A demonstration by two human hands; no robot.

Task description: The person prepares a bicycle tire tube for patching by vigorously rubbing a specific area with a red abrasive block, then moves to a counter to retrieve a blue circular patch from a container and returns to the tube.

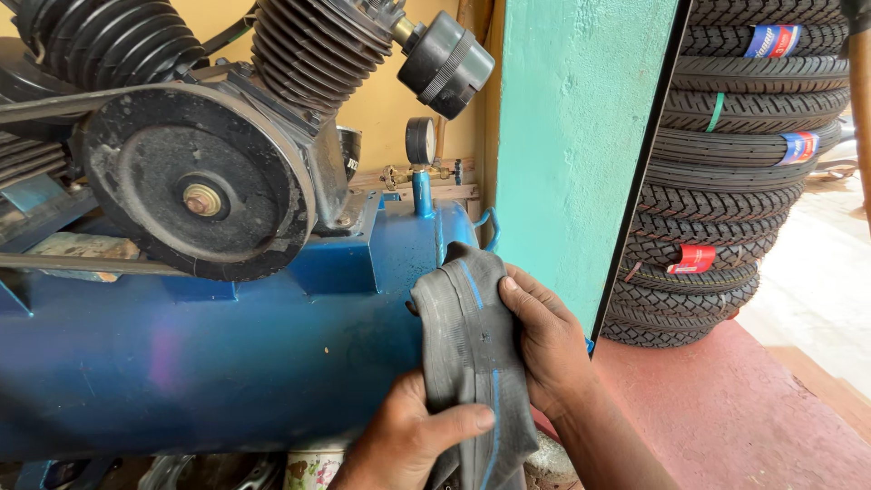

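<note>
A flat grey rubber inner tube (467,349) with a thin blue stripe is draped over the end of a blue compressor tank (227,363). My left hand (399,440) grips its lower part, thumb across the rubber. My right hand (544,340) holds the tube's right edge higher up, fingers pressed on it. The tube's bottom end runs out of view.
A black pulley wheel (195,181) and finned cylinders (318,50) sit on top of the tank, with a small pressure gauge (420,141) behind. A turquoise wall (572,154) stands to the right, then a stack of black tyres (726,172) on a red floor (726,408).
</note>
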